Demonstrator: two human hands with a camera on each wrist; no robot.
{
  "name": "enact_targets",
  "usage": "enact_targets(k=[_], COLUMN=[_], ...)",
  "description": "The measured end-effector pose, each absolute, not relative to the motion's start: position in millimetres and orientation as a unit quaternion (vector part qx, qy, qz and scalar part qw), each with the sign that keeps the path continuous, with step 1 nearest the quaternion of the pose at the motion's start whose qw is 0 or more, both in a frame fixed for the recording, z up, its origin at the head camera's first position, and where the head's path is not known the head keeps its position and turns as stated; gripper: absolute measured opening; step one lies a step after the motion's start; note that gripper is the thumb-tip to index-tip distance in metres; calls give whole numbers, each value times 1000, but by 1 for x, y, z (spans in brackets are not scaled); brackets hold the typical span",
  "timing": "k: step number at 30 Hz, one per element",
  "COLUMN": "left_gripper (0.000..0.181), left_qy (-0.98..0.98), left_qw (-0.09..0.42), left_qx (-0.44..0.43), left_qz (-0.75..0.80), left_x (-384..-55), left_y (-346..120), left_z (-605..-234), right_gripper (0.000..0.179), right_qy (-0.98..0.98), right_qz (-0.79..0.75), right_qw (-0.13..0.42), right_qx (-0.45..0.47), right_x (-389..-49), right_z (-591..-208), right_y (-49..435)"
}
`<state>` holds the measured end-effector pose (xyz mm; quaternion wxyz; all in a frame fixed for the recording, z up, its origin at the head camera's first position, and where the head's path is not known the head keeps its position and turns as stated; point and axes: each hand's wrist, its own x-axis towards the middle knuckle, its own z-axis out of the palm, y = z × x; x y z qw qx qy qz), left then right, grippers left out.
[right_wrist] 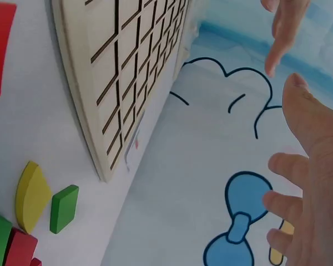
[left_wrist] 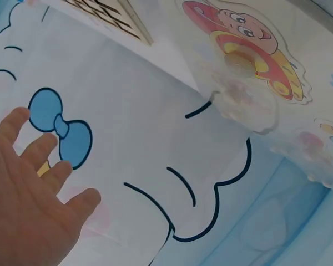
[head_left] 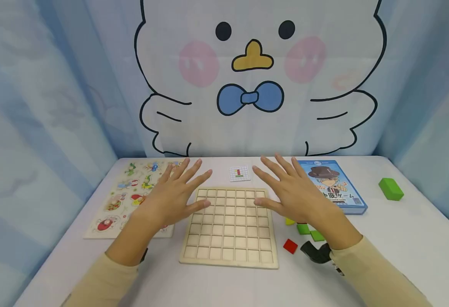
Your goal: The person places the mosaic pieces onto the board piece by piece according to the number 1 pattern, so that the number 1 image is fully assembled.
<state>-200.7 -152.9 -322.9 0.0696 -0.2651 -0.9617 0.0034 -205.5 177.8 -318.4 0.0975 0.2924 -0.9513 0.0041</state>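
Lying in the middle, the tray (head_left: 228, 264) shows rows of pale cells (head_left: 229, 230) (a box (head_left: 347, 177) sits far and right); left hand (head_left: 166, 200) and right hand (head_left: 301, 197) hover by its far corners, fingers (head_left: 201, 179) spread wide.

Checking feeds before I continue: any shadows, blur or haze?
Head view: even light, faint shadow beside the left sleeve, grid board lines clear; left wrist view: picture board hazy along its lower-left edge; right wrist view: grid board steeply foreshortened, soft shadow along its left rim.
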Motion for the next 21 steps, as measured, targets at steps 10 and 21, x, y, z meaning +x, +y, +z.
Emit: enact_targets(k=[10, 21], left_gripper=[72, 83], left_qy=[-963, -958], left_qw=[6, -70], left_qx=[-267, -268], left_qz=[-44, -67], left_x=[-195, -195], left_y=[-151, -152], left_z=[-336, -336], right_gripper=[81, 74], right_qy=[-956, -965], right_qz=[4, 51], right_qw=[72, 49], right_qx=[284, 254], right_x=[-198, -186], right_z=[-326, -333], right_y=[199, 227])
